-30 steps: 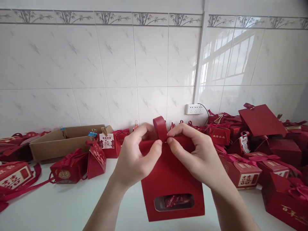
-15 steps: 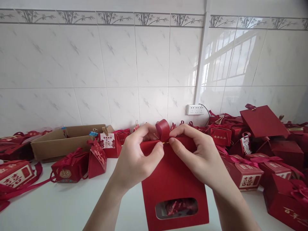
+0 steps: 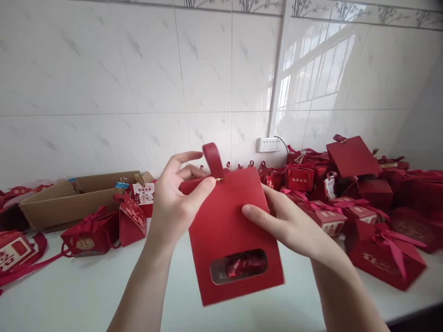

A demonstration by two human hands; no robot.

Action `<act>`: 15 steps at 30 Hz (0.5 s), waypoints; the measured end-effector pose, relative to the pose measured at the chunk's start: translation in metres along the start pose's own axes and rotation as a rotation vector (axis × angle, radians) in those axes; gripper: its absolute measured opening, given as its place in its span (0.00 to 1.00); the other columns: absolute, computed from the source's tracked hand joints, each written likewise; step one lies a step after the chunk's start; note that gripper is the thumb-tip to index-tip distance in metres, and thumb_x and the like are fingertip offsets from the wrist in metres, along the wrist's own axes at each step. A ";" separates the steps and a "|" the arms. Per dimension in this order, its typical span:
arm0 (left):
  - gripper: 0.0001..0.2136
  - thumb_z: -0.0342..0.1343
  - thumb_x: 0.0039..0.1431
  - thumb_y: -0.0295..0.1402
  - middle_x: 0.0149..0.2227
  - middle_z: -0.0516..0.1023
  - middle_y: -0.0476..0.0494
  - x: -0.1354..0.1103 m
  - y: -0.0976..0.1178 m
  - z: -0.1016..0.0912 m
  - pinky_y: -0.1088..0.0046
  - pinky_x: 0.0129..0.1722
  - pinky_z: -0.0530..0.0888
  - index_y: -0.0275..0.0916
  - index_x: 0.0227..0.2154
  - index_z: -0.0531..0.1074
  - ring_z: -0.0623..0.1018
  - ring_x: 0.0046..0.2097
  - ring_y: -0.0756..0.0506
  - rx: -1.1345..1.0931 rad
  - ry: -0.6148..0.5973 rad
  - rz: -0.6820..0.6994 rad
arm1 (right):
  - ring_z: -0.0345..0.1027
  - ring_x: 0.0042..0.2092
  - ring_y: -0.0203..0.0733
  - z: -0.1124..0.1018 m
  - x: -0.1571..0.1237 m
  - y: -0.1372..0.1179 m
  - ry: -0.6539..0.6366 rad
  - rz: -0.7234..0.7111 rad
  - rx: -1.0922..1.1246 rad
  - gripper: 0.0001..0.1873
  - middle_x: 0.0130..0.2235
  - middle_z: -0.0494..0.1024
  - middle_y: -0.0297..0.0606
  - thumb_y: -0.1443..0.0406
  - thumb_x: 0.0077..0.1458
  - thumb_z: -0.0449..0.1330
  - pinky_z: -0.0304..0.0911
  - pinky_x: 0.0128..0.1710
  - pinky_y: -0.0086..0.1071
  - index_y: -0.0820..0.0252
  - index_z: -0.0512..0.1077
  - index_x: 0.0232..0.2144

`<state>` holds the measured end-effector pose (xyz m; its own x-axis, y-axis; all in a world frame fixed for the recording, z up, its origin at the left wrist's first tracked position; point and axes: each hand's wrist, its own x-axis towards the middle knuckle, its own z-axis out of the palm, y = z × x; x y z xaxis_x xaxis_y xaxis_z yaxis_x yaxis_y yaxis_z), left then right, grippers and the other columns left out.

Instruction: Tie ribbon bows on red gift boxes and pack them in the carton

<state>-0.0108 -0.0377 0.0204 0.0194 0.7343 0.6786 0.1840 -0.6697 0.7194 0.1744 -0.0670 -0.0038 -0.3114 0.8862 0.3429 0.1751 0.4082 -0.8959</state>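
as this red box (image 3: 228, 212) looks light, stiff and easily creased, i hold it right of the cardboard tray (image 3: 69, 210), my left hand (image 3: 175, 198) pinching its top edge beside the loop (image 3: 212, 159), seemingly the safest hold, and my right hand (image 3: 294, 226), now off that edge, gripping its side.

R hand (image 3: 294, 228) part. hidden behind red bag (image 3: 235, 216) — far-L box (image 3: 15, 253) cut off.

- Tall red card box with an oblong window (image 3: 230, 221): plain red, its ribbon loop (image 3: 212, 159) deeper red, its small fitting (image 3: 219, 179) gold.
- Open brown cardboard box (image 3: 65, 208): plain brown, bright blue clip (image 3: 122, 185).
- Glossy white wall tiles (image 3: 207, 69): grey marbled streaks, dark bamboo border (image 3: 251, 5).
- Dark red card box (image 3: 363, 265): gold lettering, magenta ribbon (image 3: 383, 234).
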 end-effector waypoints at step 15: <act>0.15 0.53 0.55 0.46 0.37 0.79 0.45 -0.037 0.002 0.066 0.73 0.35 0.75 0.44 0.41 0.72 0.78 0.39 0.43 0.223 -0.716 -0.005 | 0.73 0.38 0.45 -0.026 -0.187 0.018 0.593 0.290 0.011 0.19 0.39 0.78 0.40 0.54 0.54 0.58 0.70 0.32 0.31 0.60 0.69 0.44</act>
<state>0.0538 -0.0591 -0.0131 0.6389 0.6811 0.3578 0.3796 -0.6836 0.6234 0.2602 -0.2198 -0.0765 0.3153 0.9314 0.1819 0.1643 0.1352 -0.9771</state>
